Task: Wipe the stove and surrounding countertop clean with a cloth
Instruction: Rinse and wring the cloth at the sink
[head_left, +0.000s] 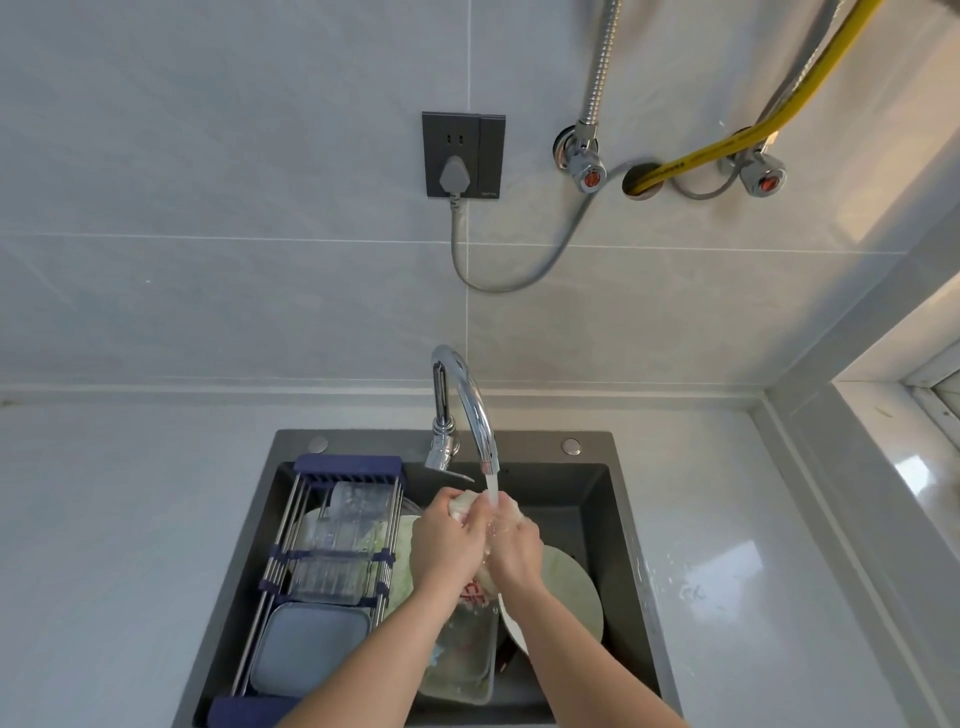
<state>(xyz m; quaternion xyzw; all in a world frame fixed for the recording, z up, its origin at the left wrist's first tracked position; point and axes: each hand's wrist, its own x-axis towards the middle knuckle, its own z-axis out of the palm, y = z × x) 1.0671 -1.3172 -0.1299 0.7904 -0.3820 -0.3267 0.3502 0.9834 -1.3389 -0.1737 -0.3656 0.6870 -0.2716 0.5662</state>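
A white cloth (464, 505) with red print at its lower end is held over the dark sink (613, 499), right under the running water from the chrome tap (475, 400). My left hand (447, 540) grips the cloth's upper left part. My right hand (517, 548) grips it from the right, the two hands pressed close together. Most of the cloth is hidden between them. The stove is out of view.
A metal drying rack (332, 566) with clear containers spans the sink's left half. Plates (576, 587) and a glass tray lie in the basin. White countertop (727, 571) with water drops lies to the right, and more to the left. A socket and valves are on the wall.
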